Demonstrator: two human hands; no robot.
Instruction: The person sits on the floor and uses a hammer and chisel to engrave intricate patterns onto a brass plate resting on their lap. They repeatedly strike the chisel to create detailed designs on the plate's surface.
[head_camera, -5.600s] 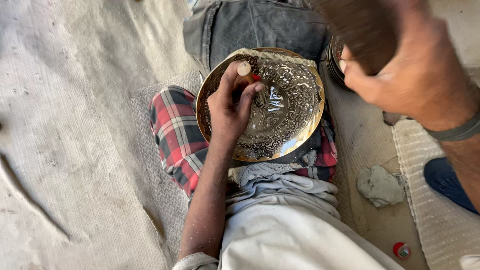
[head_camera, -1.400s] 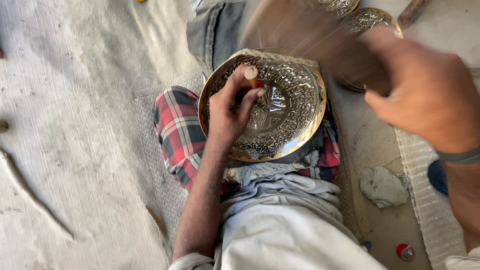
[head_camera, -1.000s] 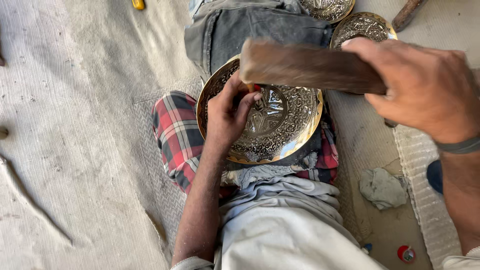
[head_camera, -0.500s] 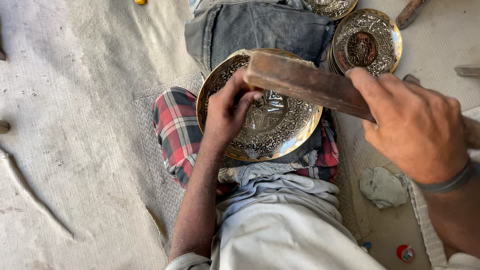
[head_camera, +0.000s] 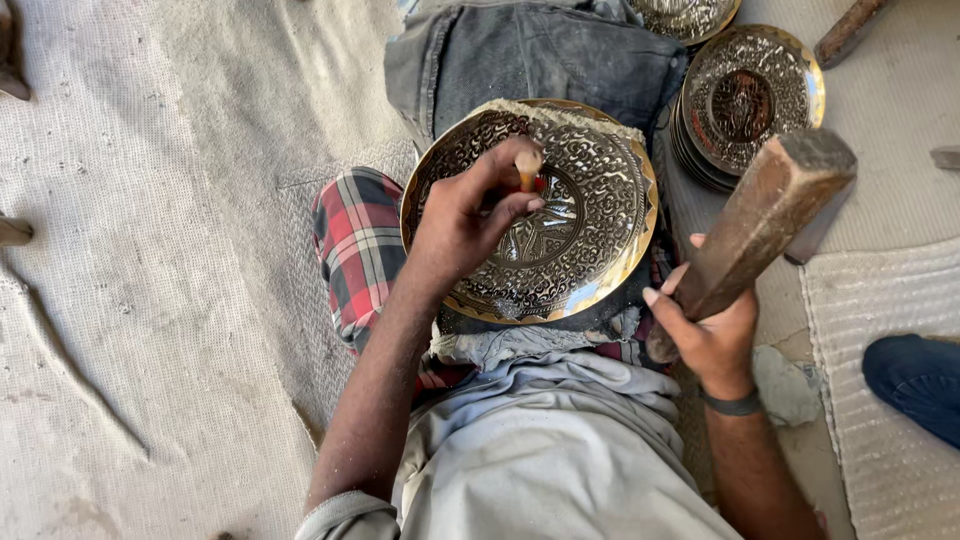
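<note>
In the centre of the frame our left hand grips a small punch on the brass plate, already richly patterned. Our right hand clenches the wooden mallet, raised at the right; we judge some engraving is left.

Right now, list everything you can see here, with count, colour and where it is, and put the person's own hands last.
engraved plate: one, brass-gold with dark pattern, on the lap, centre.
punch: one, tan-topped, upright on the plate in the left hand.
wooden mallet: one, brown, raised right of the plate.
stacked plates: several, brass and dark, upper right on the floor.
plaid cloth: one, red and dark check, under the plate at its left.
grey cloth: one, dark grey, above the plate.
woven mat: pale beige, left side.
left hand: pinching the punch.
right hand: gripping the mallet handle, dark wristband.
</note>
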